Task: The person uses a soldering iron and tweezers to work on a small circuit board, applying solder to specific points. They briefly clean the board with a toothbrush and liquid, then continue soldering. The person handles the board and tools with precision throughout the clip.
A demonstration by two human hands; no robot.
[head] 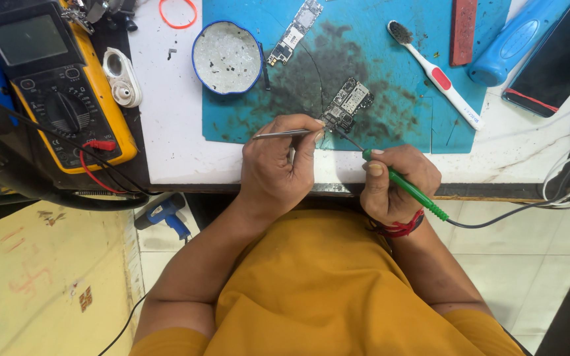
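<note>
The left hand (275,168) rests at the surface's (173,132) near edge, its fingers pinching metal tweezers (282,134) whose tips touch the small circuit board (348,104); at its 3 o'clock the right hand (394,181) has its fingers wrapped round a green soldering iron (407,188), the tip reaching the same board; the board lies on a stained blue mat (390,86); farther, at 12 o'clock, a second board (295,29); at 10 o'clock a round dish (227,57); at 2 o'clock a toothbrush (438,76).
</note>
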